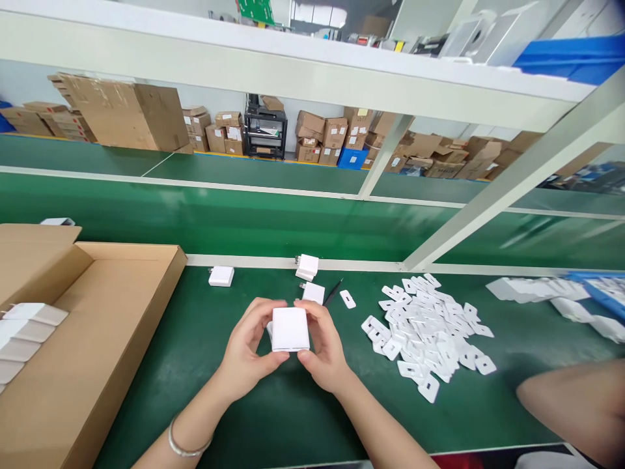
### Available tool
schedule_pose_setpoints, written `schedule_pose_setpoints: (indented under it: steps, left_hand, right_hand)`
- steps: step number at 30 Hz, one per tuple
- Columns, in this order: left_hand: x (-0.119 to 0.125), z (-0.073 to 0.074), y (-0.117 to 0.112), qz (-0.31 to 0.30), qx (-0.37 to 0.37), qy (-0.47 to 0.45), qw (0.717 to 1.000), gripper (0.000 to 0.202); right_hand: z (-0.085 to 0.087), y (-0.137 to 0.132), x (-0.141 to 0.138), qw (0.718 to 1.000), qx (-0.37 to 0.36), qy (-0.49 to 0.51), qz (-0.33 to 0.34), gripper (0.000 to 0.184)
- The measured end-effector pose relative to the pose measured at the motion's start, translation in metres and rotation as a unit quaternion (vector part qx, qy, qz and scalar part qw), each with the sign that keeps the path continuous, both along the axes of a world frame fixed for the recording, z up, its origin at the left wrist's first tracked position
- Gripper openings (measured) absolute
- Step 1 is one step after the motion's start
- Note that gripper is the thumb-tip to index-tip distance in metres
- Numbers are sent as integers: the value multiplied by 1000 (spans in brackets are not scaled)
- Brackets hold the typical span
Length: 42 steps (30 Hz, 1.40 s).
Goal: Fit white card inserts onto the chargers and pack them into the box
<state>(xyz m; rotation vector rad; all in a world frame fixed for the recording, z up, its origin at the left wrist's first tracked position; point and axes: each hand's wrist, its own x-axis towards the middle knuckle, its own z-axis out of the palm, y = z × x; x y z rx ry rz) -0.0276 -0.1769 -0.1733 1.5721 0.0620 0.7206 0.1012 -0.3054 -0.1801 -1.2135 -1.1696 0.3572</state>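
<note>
Between both hands I hold a white charger block (290, 329) above the green table, its flat square face turned up. My left hand (254, 339) grips its left side with thumb and fingers. From the right, my right hand (321, 339) closes on the opposite side. Just beyond my fingers lies a white charger (313, 293) with prongs at its left, and behind it another charger (307, 267). A third charger (221, 276) rests farther left. Beside them are a thin black tool (333, 292) and one loose white cover plate (347, 299).
A large pile of white cover plates (430, 326) spreads to the right. On the left stands an open cardboard box (112, 293) with several white chargers (24, 335) inside. Another person's arm (576, 404) rests at the right edge. A white frame post (508, 176) slants down to the table.
</note>
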Motion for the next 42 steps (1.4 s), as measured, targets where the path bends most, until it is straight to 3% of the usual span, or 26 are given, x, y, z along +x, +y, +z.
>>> schedule_pose_setpoints:
  steps: [3,9,16,22,27,28,30,33,35,36,39,42]
  left_hand:
    - [-1,2,1,-4,6,-6,1000,44]
    - [-4,5,4,48,62,4,997,40]
    - [-8,12,18,56,187,161,967,43]
    - [-9,10,18,40,182,166,968,39]
    - [-6,6,20,56,217,192,955,37]
    - [-5,4,20,70,230,192,951,37]
    - [-3,0,20,93,261,192,941,37]
    - [1,-6,22,95,298,217,925,36]
    - [1,-8,24,87,310,239,916,38]
    - [1,-8,24,84,314,250,912,39]
    - [-1,-8,27,71,317,276,905,50]
    - [-3,-6,28,87,326,244,909,65]
  right_hand:
    - [3,0,2,1000,3,-17,11,53]
    - [2,1,4,999,-22,14,25,53]
    - [9,-4,29,991,-120,-24,63,64]
    - [11,-2,34,993,-103,-43,44,57]
    - [10,-1,39,982,-144,-112,37,61]
    - [9,-2,43,979,-150,-135,23,59]
    - [6,-2,55,965,-170,-187,-70,49]
    - [-7,0,73,896,-262,-261,-246,48]
    - [-18,2,82,854,-319,-303,-276,52]
    - [-23,3,84,847,-333,-315,-270,49]
    - [-25,5,84,866,-323,-276,-262,40]
    - [-7,5,70,910,-268,-159,-275,41]
